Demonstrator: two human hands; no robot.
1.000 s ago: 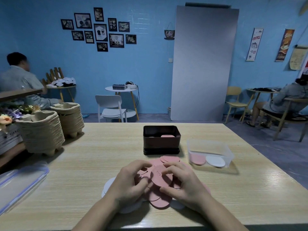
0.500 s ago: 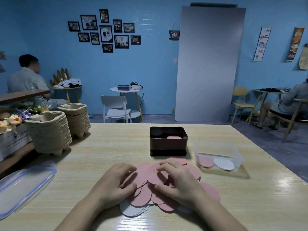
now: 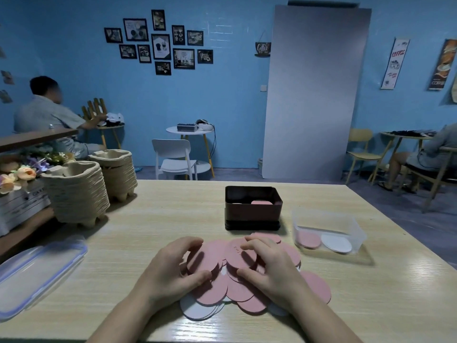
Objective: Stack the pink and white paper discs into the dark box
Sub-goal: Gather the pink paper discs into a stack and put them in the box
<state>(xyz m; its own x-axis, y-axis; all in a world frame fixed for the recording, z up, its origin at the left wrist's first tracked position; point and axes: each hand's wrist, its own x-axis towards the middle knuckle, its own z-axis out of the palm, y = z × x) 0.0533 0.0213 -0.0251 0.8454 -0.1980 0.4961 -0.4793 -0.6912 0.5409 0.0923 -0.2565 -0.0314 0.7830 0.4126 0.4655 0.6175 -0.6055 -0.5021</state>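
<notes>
Progress: early, I judge. The dark box sits mid-bench, far of my hands, with one low pink stack and a pale disc showing inside. Most of the pink and white discs lie fanned loose on the bench near me. Left hand curls over the pile's left edge, fingertips pinching pink discs. Right hand presses on the pile, thumb tucked under; whether it grips one I cannot tell.

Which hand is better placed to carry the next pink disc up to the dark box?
The right hand, probably. Its fingers already pinch a pink disc atop the pile, and it sits closer to the dark box than the left hand.
</notes>
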